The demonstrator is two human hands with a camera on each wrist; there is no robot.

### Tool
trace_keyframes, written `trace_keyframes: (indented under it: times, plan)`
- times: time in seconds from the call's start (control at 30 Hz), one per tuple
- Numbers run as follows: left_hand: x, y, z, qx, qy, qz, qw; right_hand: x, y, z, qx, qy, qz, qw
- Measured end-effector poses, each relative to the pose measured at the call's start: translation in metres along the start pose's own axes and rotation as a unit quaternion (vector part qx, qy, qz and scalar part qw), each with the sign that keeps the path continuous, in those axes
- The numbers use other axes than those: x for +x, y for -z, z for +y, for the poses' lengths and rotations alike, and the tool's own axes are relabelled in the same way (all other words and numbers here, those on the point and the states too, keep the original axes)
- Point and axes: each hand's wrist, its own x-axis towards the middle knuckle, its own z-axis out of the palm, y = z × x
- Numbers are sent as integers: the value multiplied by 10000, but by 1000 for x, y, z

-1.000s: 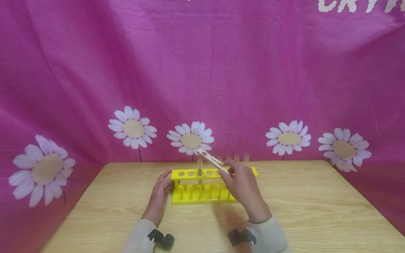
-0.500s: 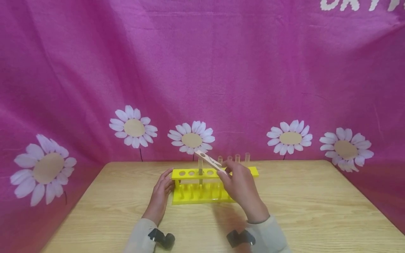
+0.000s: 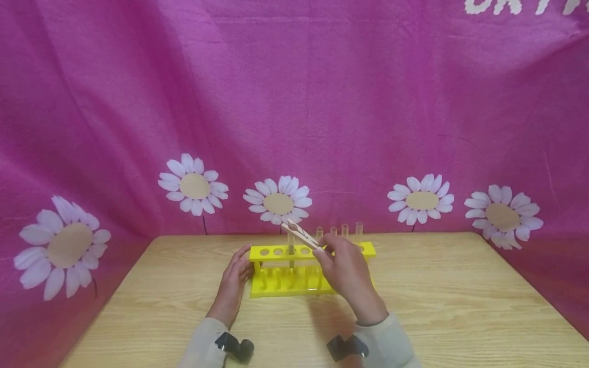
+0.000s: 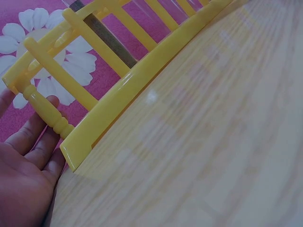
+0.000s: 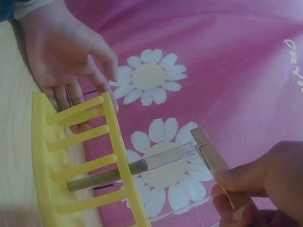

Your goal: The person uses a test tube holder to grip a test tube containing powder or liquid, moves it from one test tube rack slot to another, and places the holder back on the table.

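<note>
A yellow test tube rack stands on the table. One test tube with dark contents in its lower part stands upright in it, left of the middle. My left hand is at the rack's left end, its extended fingers touching the end post. My right hand pinches a wooden test tube holder between thumb and fingers, over the rack. The holder slants up to the left, and its far end is right at the tube's mouth, overlapping the rim in the right wrist view.
Several clear test tubes stick up at the rack's right side, partly behind my right hand. The light wooden table runs back to a magenta cloth printed with white daisies.
My right hand and the test tube holder have shifted slightly left, bringing the holder's far end over the tube's mouth. The left hand and the rack have stayed in place.
</note>
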Motion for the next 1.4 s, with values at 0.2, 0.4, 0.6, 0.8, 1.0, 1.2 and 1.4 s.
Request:
trace_keyframes:
  times: [0.2,0.4,0.6,0.8,1.0,1.2,1.4]
  plan:
    - [0,-1,1,33,46,10,10000,0,-2,1,38,-17,-55,10000]
    - [-2,-2,2,42,51,35,10000,0,-4,3,23,-53,-90,9999]
    - [-2,-1,2,50,67,40,10000,0,-7,6,-11,-191,-278,9994]
    - [-2,-1,2,44,76,39,10000,0,-10,8,-191,-343,-396,9984]
    - [-2,-1,2,65,87,55,9999,1,-13,11,-301,-394,-509,9975]
    - [-2,-1,2,58,91,50,9999,1,-15,13,-467,-363,-556,9967]
    - [-2,-1,2,45,65,32,10000,1,-17,15,-577,-349,-598,9959]
